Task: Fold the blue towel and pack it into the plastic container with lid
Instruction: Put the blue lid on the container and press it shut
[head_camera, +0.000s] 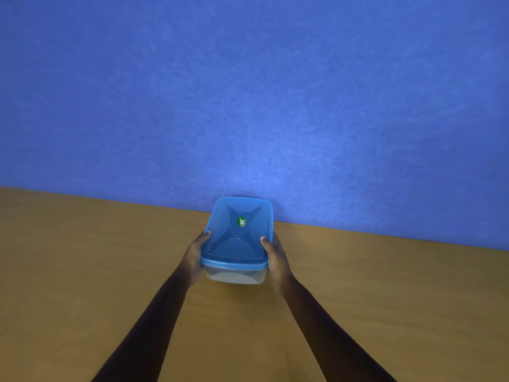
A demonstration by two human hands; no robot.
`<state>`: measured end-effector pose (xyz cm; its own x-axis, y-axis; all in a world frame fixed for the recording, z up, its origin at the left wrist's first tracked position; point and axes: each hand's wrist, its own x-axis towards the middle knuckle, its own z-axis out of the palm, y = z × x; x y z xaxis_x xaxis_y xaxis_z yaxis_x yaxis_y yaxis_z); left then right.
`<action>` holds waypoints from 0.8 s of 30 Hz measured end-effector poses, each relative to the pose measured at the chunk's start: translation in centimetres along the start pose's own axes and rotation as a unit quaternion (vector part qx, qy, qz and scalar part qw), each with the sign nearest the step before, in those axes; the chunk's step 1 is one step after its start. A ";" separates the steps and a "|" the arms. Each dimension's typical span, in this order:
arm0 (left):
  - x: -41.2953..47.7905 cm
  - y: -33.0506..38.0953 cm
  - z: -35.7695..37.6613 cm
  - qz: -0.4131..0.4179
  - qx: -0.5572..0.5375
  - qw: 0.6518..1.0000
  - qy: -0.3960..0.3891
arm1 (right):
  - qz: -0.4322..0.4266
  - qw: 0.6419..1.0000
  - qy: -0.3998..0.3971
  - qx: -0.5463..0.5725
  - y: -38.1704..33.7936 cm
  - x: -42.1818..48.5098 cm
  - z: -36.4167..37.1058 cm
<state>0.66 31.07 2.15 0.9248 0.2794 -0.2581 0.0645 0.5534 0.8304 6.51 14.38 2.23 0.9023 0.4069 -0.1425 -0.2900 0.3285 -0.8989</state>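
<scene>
A clear plastic container (235, 275) with a blue lid (238, 238) on top sits on the wooden table, near the blue wall. A small green sticker marks the middle of the lid. My left hand (194, 256) grips the container's left side, thumb on the lid's edge. My right hand (275, 256) grips its right side the same way. Through the clear wall something pale shows inside; I cannot tell what it is. No blue towel is visible outside the container.
The wooden table (82, 285) stretches left, right and toward me. A blue wall (248, 92) rises just behind the container and fills the upper half of the view.
</scene>
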 end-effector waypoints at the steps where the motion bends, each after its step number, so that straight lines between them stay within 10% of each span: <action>1: 0.2 0.2 -0.6 -0.005 -0.003 1.000 -0.001 | 0.000 1.000 -0.001 -0.005 0.4 0.3 0.3; 24: 3.7 0.2 -3.6 0.001 0.051 0.998 0.024 | -0.001 0.996 -0.008 -0.087 3.2 3.7 1.3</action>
<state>2.78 35.01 -0.43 0.9059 0.3189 -0.2785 0.1034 0.4711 0.8760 8.53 18.05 -0.60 0.8970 0.4211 -0.1345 -0.2267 0.1771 -0.9577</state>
